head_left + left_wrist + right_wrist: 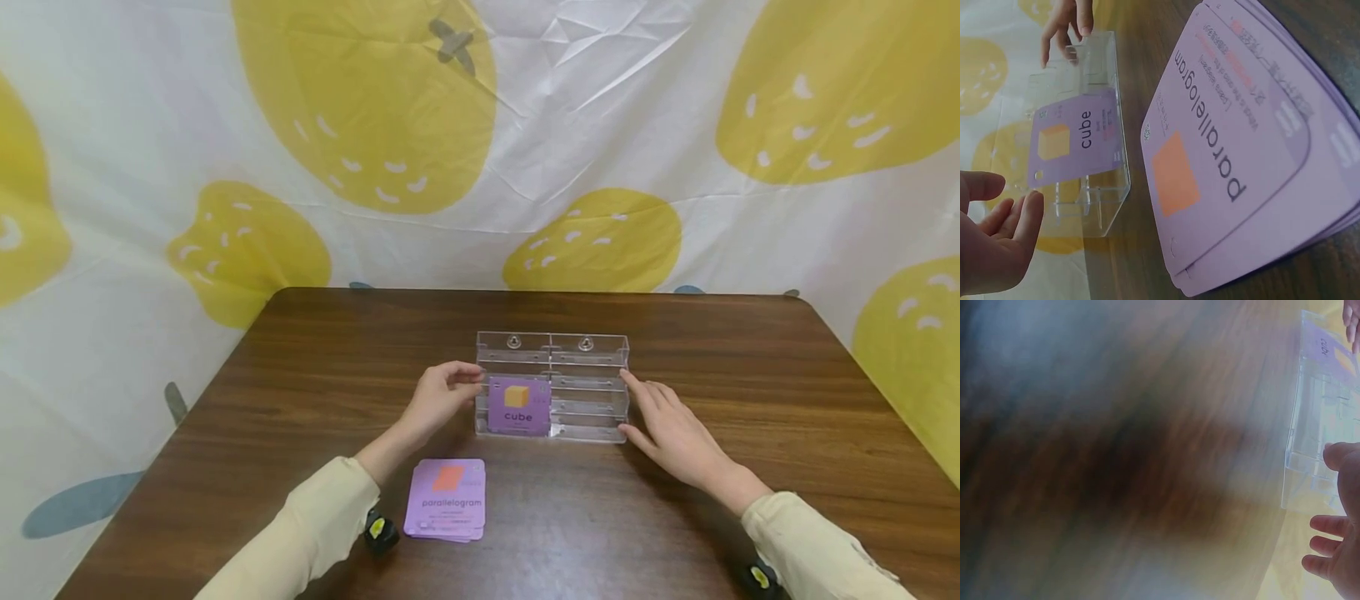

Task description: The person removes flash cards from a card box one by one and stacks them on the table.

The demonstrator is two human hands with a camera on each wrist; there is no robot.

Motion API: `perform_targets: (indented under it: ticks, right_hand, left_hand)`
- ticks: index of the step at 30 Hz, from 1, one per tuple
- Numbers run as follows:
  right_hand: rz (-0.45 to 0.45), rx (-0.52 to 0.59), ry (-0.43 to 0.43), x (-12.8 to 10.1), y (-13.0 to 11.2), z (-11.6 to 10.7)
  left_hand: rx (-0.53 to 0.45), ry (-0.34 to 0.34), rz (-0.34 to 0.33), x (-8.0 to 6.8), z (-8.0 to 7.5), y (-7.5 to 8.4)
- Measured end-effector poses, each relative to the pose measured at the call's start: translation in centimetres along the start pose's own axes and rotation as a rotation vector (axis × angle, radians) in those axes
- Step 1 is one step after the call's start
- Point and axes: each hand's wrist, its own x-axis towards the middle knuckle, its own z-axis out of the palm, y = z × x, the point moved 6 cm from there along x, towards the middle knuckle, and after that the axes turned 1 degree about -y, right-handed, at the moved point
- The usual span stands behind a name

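Note:
A clear plastic tiered rack (588, 432) with two columns of pockets stands on the table. Its lower left pocket holds a purple card marked "cube" (519, 425). At the rack's left side is my left hand (441, 393), its fingertips close by the card's edge; the left wrist view shows the thumb held apart from the fingers. My right hand (671, 425) reaches the rack's right side, thumb low and fingers extended along the upper part. A stack of purple cards (448, 512), topped by one reading "parallelogram", lies in front of the rack, near my left forearm.
The brown wood-grain table (337, 358) runs back to a white cloth (420, 250) printed with yellow fruit. Black wrist devices (381, 533) sit below both cream sleeves (315, 521).

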Motion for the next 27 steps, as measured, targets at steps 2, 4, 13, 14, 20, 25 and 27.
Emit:
perform_targets:
  ticks: [2, 4, 13, 14, 20, 25, 27]
  right_hand:
    - [0.004, 0.001, -0.006, 0.03, 0.00, 0.03]
    - [0.006, 0.000, -0.010, 0.06, -0.02, 0.05]
    - [-0.005, 0.000, 0.008, 0.10, -0.13, -0.07]
    - [-0.004, -0.001, 0.007, 0.10, -0.10, -0.06]
    - [-0.001, 0.005, 0.008, 0.05, -0.01, -0.07]
    - [-0.003, 0.009, 0.011, 0.00, 0.00, -0.10]
    - [0.000, 0.011, 0.007, -0.03, 0.03, -0.09]
  left_hand:
    - [0.028, 0.010, 0.025, 0.08, 0.02, 0.14]
    - [0.065, 0.019, 0.051, 0.19, 0.02, 0.19]
    - [0.163, 0.041, 0.084, 0.52, -0.16, -0.10]
    - [0.166, 0.043, 0.085, 0.53, -0.15, -0.09]
    - [0.184, 0.053, 0.107, 0.65, 0.11, 0.10]
    - [0.165, 0.051, 0.114, 0.76, 0.48, 0.13]
    - [0.162, 0.049, 0.114, 0.80, 0.61, 0.09]
